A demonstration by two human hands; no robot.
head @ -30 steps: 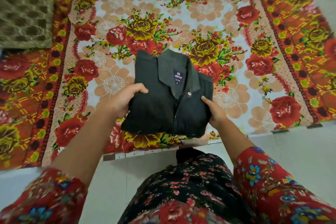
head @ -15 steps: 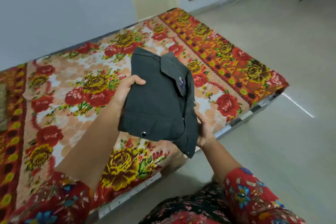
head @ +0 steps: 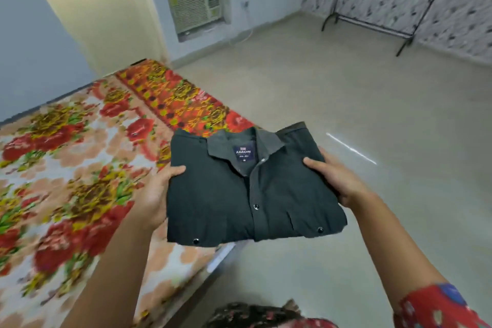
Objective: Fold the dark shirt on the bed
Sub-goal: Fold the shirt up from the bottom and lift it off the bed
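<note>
The dark shirt [head: 239,194] is folded into a neat rectangle, collar and brand label facing up, buttons down the front. It is lifted in the air over the bed's right corner and the floor beyond. My left hand [head: 157,194] grips its left edge with the thumb on top. My right hand [head: 335,181] grips the right edge the same way. The bed [head: 66,168] with its red and yellow floral cover lies to the left below the shirt.
Bare beige floor [head: 346,93] stretches to the right of the bed. A window air conditioner [head: 195,4] sits in the far wall. A black metal rack [head: 372,24] stands by the patterned wall at the back right.
I have lifted the folded shirt off the bed and carried it to the right. The view has swung from the bed toward the room's floor.
</note>
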